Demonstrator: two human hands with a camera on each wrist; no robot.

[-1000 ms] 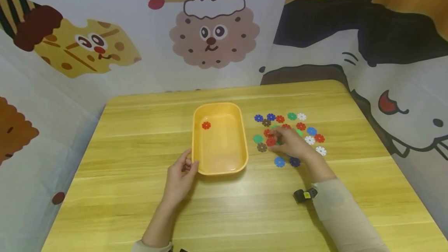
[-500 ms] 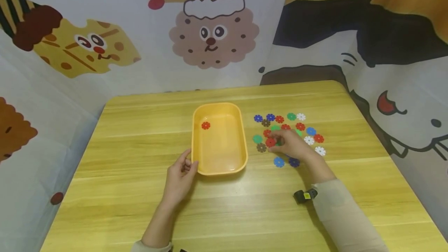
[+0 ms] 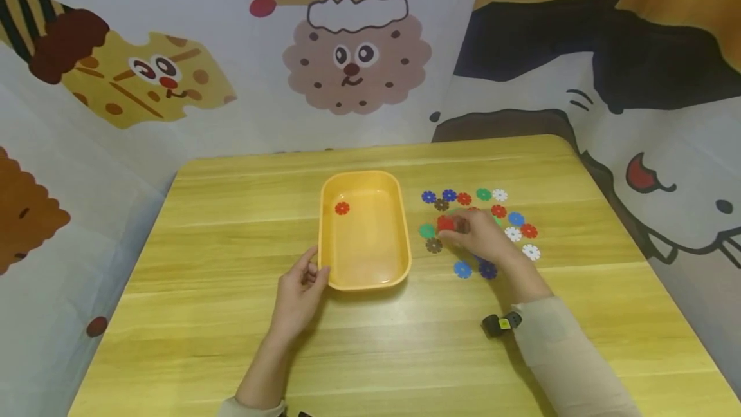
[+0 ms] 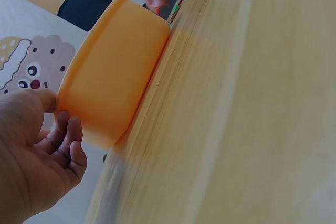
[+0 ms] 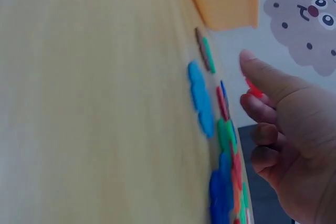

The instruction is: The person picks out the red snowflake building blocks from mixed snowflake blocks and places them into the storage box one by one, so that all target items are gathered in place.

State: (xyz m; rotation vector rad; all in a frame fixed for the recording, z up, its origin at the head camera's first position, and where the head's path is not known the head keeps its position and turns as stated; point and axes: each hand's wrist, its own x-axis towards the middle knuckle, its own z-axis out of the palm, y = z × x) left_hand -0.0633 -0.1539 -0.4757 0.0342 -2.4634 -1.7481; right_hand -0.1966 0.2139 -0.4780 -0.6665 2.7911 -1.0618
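Note:
My left hand (image 3: 298, 295) holds the yellow plastic tray (image 3: 365, 256) by its near left corner, thumb at the rim and fingers against the outer wall. One red snowflake disc (image 3: 342, 208) lies inside, toward the far left. To the right of the tray, my right hand (image 3: 485, 237) pinches another red snowflake disc (image 3: 445, 223) between thumb and fingers. The right wrist view shows this red disc (image 5: 254, 88) raised off the table, partly hidden behind the thumb. Below the hand, several loose discs are partly covered.
Flat discs lie scattered right of the tray, among them a green disc (image 3: 427, 231), a brown disc (image 3: 433, 245), a light blue disc (image 3: 462, 269) and a white disc (image 3: 530, 251). A black wrist camera (image 3: 501, 325) sits at the right cuff. Cartoon-printed cloth stands behind the wooden table (image 3: 231, 224).
My right hand, which was over the discs, has picked up a red disc and raised it slightly. The left hand and tray stay in place.

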